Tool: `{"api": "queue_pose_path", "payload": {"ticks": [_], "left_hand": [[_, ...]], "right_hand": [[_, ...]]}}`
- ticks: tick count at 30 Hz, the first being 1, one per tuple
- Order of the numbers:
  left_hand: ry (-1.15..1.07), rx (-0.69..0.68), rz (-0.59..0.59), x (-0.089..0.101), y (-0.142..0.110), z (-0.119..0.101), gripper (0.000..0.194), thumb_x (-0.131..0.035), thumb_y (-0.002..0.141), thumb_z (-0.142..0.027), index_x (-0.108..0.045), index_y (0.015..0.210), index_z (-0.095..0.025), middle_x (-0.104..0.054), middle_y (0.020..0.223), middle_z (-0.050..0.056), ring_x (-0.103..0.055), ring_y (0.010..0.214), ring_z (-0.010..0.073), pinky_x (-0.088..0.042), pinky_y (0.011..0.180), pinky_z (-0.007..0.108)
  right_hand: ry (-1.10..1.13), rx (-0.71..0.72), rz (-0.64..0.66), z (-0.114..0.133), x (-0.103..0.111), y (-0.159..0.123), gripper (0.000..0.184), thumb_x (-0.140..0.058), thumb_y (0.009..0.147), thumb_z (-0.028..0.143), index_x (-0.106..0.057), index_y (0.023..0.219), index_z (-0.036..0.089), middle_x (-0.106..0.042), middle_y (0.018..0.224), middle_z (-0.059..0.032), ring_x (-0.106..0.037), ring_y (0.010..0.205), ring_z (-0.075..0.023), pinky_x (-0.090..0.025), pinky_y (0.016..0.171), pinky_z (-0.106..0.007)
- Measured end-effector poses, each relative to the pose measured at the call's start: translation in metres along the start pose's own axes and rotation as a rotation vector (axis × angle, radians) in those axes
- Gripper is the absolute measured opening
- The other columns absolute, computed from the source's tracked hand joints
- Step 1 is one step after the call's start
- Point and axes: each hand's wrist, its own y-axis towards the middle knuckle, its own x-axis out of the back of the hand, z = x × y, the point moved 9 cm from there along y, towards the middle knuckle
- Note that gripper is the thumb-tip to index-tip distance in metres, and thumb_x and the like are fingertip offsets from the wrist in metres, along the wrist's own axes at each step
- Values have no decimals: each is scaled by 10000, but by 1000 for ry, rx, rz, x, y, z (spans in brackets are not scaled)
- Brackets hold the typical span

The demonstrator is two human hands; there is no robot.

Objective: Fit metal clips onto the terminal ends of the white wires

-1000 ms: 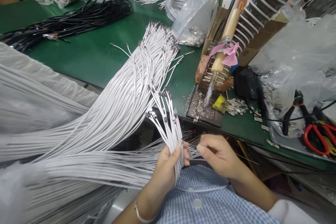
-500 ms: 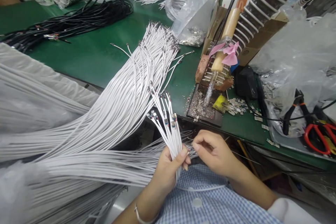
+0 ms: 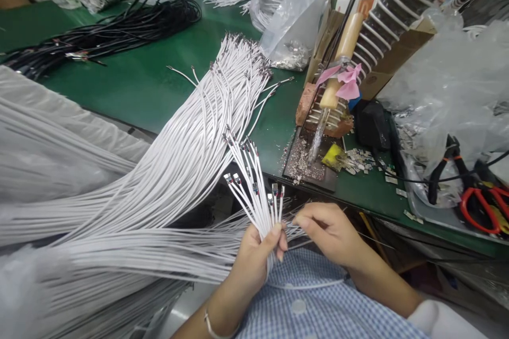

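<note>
Loosely fanned, closely gripped: a bunch of white cables (image 3: 261, 214)

Well, from where I stand, the bunch rises in front of the person's checked clothing (image 3: 302, 288), just short of the green bench (image 3: 99, 85), its metal-tipped ends (image 3: 255, 188) spread like stalks. I'd judge it light, the strands springy enough to stand up yet easy to bend; those smooth white jackets would probably slide over one another in a slack grip. The tips look like the delicate part, so I'd take hold lower down, on plain cable, about where it's held now.

The left hand (image 3: 253, 257) is closed around the strands beneath the fanned ends, thumb across the front, fingers wrapped round the side. The right hand (image 3: 330, 233) hovers just beside the bunch, fingers curled, thumb and forefinger close together; whether anything thin is pinched there, I can't tell. Beyond them, a far bigger heap of white cables (image 3: 191, 127) runs over the bench edge.
</note>
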Motion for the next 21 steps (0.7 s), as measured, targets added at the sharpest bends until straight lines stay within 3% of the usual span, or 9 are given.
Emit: {"api": "queue_pose_path", "payload": {"ticks": [3, 7, 11, 18, 21], "left_hand": [[93, -11, 15, 2, -1, 6, 250, -656, 763, -371, -585, 727, -134, -555, 518, -29, -448, 406, 48, -355, 427, 163], [173, 9, 67, -1, -4, 13, 286, -644, 770, -371, -562, 649, -126, -567, 531, -10, -479, 436, 63, -377, 451, 174], [170, 28, 76, -4, -6, 12, 269, -640, 771, -376, -596, 686, -125, -613, 580, 17, -534, 489, 89, -413, 496, 191], [191, 20, 78, -3, -5, 12, 274, -642, 767, -386, -607, 701, -122, -635, 595, 31, -558, 502, 102, -433, 508, 200], [193, 39, 58, -1, -5, 15, 270, -681, 729, -384, -606, 725, -124, -632, 581, 21, -550, 478, 97, -429, 484, 194]], "right_hand": [[-2, -69, -71, -10, 0, 2, 130, -528, 850, 230, -632, 822, 157, -621, 705, -22, -557, 626, -113, -428, 588, -209], [37, -148, -106, -22, -3, 2, 146, -615, 785, 289, -590, 735, 154, -521, 600, 11, -467, 521, -96, -395, 493, -202], [94, -177, -88, -22, -5, 1, 216, -556, 821, 287, -501, 658, 156, -511, 616, 5, -470, 542, -97, -411, 519, -214], [288, -243, 7, -28, -19, -4, 243, -522, 848, 373, -462, 723, 173, -512, 610, 15, -525, 501, -103, -446, 488, -222], [210, -226, -38, -28, -15, -3, 219, -585, 811, 342, -496, 716, 167, -496, 612, 21, -515, 514, -96, -434, 482, -207]]}}
